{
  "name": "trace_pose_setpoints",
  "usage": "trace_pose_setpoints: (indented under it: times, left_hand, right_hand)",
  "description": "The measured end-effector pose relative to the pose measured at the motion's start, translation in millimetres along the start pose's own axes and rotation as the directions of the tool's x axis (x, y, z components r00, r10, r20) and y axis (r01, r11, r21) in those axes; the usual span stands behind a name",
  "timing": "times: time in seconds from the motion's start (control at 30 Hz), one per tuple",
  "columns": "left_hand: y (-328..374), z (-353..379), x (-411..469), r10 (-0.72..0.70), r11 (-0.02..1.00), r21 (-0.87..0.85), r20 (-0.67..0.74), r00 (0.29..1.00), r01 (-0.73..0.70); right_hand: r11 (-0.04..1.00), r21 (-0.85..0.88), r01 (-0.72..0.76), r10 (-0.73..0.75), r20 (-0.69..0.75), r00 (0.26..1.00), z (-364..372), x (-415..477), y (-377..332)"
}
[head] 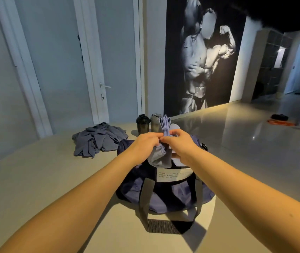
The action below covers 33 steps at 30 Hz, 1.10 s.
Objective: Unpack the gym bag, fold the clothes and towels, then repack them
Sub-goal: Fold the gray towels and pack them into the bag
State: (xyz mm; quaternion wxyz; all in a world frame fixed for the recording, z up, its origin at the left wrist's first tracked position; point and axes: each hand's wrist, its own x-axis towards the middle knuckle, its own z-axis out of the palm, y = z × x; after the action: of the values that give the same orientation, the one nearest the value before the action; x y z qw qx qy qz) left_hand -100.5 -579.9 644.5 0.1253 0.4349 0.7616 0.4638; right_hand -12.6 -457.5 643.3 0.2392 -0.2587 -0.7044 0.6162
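- Risk: lavender cloth (161, 158) is bunching in a narrow pinch. If the grip is slackening, its layers could be sliding apart & dropping into the open gym bag (163, 196).
- Risk 2: two shaker bottles (148, 125) are standing just behind the bag; a wide swing w/ the cloth might be knocking them.
- Left hand (143, 144) & right hand (181, 143) are meeting together, fingers pinching the cloth mid-length.
- Cloth is sitting between both hands, directly above the bag on the desk (36, 179). Its looped edges are sticking up and the rest is drooping below.
- Grey clothes pile (98, 141) is lying left of the bag.
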Motion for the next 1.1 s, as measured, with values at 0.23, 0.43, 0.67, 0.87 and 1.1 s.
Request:
trace_pose_setpoints:
  times: [0.23, 0.43, 0.67, 0.87, 1.1]
  left_hand:
    - [-68.3, -8.7, 15.3, 0.011, 0.956, 0.293, 0.049, 0.999, -0.024]
    - [-105.7, -18.5, -2.4, 0.042, 0.828, 0.533, 0.254, 0.966, -0.176]
    - [-88.2, -38.0, -16.7, 0.269, 0.844, 0.426, 0.190, 0.944, -0.326]
    - [-109.5, -34.5, 10.1, 0.093, 0.821, 0.564, 0.026, 0.995, -0.092]
    - [-104.9, -31.3, 35.8, -0.115, 0.511, 0.860, 0.067, 0.991, 0.001]
  right_hand:
    - [0.953, -0.298, 0.052, -0.096, -0.136, 0.986, -17.0, 43.2, 5.8]
    - [0.818, -0.555, 0.148, -0.204, -0.040, 0.978, 0.5, 50.2, 17.5]
    - [0.754, -0.651, 0.087, -0.032, 0.095, 0.995, 19.8, 37.9, 22.2]
    - [0.686, -0.726, 0.051, 0.066, 0.132, 0.989, 30.2, 28.0, 45.4]
    - [0.721, -0.693, 0.018, 0.071, 0.100, 0.992, 29.4, 24.3, 54.6]
